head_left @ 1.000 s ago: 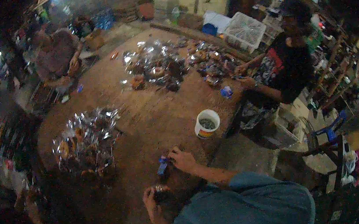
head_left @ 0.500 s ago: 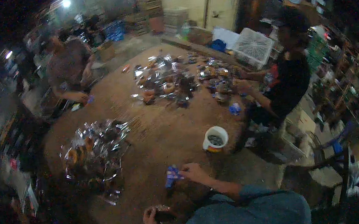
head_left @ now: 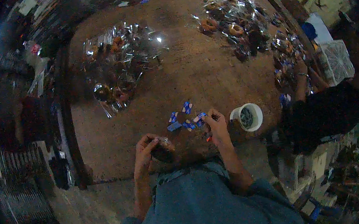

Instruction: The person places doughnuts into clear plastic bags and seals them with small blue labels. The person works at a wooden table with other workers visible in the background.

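Pinched in the grip of the left hand (head_left: 147, 145), one dark, rounded packet in clear, shiny wrap (head_left: 164, 153) sits over the brown wooden surface's (head_left: 175, 72) near edge, its long axis unclear. The right hand (head_left: 216, 120) pinches a small, flat blue-and-white card (head_left: 199, 117), slanting up to the right, among four similar blue cards (head_left: 174, 126). Right of them, one round white bucket (head_left: 235, 115) holds grey pieces (head_left: 246, 118).
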Available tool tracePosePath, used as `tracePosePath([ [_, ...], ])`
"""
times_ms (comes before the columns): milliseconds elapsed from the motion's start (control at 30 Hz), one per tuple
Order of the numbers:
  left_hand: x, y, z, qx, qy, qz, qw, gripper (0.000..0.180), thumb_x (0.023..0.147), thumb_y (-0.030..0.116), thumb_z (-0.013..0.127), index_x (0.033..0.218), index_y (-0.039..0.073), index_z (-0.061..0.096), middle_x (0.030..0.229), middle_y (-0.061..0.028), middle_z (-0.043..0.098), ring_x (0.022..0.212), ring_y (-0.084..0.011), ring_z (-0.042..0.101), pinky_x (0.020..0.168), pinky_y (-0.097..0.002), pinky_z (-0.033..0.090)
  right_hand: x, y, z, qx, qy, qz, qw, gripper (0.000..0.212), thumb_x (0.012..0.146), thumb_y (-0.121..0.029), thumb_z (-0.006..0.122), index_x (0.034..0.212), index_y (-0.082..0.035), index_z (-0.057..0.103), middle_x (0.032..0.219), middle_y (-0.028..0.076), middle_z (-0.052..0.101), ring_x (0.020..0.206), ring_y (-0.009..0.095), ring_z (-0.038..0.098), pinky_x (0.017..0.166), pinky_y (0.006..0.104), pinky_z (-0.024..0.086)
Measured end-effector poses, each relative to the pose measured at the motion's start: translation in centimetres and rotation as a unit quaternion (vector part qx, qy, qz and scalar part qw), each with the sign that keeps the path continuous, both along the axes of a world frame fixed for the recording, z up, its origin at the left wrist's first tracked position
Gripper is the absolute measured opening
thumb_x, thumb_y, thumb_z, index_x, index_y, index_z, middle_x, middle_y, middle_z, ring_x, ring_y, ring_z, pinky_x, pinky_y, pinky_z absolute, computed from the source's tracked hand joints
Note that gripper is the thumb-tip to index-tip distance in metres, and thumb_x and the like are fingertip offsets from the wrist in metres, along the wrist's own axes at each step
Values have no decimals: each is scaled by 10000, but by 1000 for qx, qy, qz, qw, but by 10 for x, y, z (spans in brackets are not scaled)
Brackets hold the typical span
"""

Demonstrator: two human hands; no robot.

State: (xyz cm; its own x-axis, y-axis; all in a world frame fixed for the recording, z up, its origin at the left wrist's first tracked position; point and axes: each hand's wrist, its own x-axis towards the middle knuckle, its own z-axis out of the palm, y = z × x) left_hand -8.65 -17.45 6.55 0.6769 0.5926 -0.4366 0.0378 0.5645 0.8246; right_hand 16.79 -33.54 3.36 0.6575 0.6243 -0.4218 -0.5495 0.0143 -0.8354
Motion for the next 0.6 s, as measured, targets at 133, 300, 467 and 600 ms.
tracePosePath([
  [133,62,-17,49,117,57,-61,990,182,940,94,684,1106,20,679,1010,-59,712,956,-143,658,899,-303,515,20,9,57,22,-146,23,989,182,895,2,640,1070,-44,661,844,6,637,699,89,590,573,262,500],
  [300,113,-44,70,69,-13,-59,996,297,944,129,706,1210,4,666,1036,-48,712,990,-136,651,916,-308,512,37,9,83,7,-197,136,971,242,894,-26,657,1132,-4,695,1066,70,713,960,142,662,872,297,531],
  [467,129,-47,70,75,58,-61,994,261,938,118,708,1174,8,688,1043,-45,714,1002,-116,635,908,-300,511,48,7,85,-8,-202,172,964,283,890,-16,653,1165,-6,721,1068,45,717,920,114,645,838,259,506],
  [600,132,-57,65,141,170,16,975,229,934,109,709,1132,-4,698,1029,-56,714,1003,-121,638,904,-297,512,55,10,84,6,-320,119,940,206,899,-44,675,1093,-25,744,1030,65,721,921,108,638,828,266,505],
])
